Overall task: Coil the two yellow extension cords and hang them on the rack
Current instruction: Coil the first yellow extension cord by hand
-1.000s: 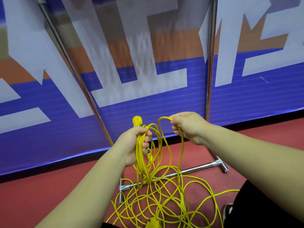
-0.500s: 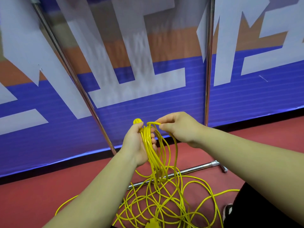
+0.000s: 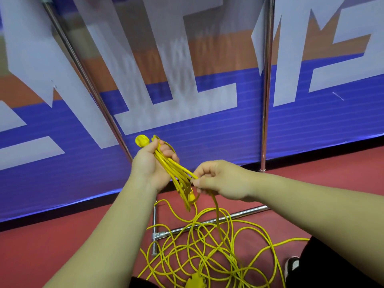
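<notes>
A thin yellow extension cord, gathered into a bundle of loops (image 3: 173, 170), is sitting in the left hand (image 3: 152, 165), whose fingers are curling round the strands and gripping them. A round yellow plug end (image 3: 142, 140) is sticking up above the thumb side of that fist. The loops are hanging down and to the right from the grip, clear of the floor.

The right hand (image 3: 221, 179) is hovering just beside the bundle, lower and to the right. Its thumb and forefinger are pinching a single strand while the other fingers are curling in. From that pinch the cord is running down into a loose tangle of yellow cord (image 3: 209, 246) that is lying spread over the red floor (image 3: 52, 246). A chunky yellow connector (image 3: 195, 282) is lying at the bottom edge of the tangle. I cannot tell whether the tangle is one cord or two.

The tangle is lying across the silver metal base bars of a rack (image 3: 239, 215), and a straight silver upright pole (image 3: 267, 100) is rising from the floor behind the right hand. A second silver pole (image 3: 87, 80) is slanting up to the left behind the left hand. Behind both poles a blue, white and orange ribbed banner (image 3: 207, 132) is standing along the floor. A black shoe (image 3: 292, 267) and dark trousers (image 3: 332, 267) are showing at the lower right.
</notes>
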